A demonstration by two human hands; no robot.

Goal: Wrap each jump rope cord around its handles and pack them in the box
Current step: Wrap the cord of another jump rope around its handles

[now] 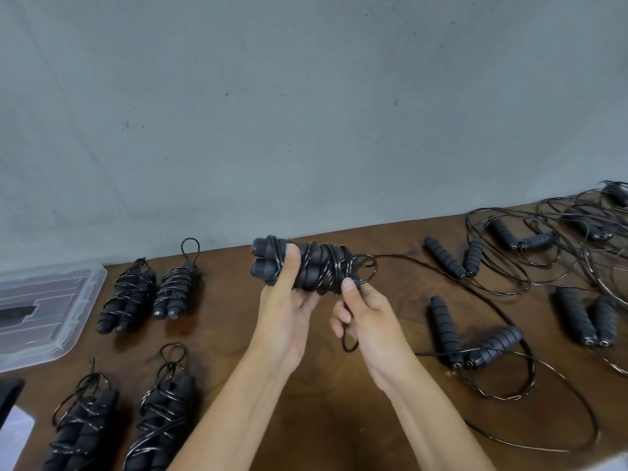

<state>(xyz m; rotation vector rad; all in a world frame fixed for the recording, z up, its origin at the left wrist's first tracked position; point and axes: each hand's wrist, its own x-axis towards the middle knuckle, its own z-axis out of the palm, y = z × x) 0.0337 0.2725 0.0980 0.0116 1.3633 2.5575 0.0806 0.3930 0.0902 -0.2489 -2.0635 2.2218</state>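
Observation:
My left hand (287,300) grips a pair of black foam jump rope handles (316,263) held sideways above the brown table (323,419), thumb over them. Thin black cord is wound many times round the pair. My right hand (363,317) pinches that cord (348,338) at the handles' right end, and a loop hangs under the fingers. The loose rest of the cord (441,270) trails right across the table. Several wrapped bundles (127,295) lie at the left. A clear plastic box (51,307) stands at the far left edge.
Unwrapped ropes with black handles (475,341) and tangled cords (543,239) cover the table's right side. More wrapped bundles (159,413) lie at the front left. A dark object (10,396) sits at the left edge. A grey wall (306,113) rises behind the table.

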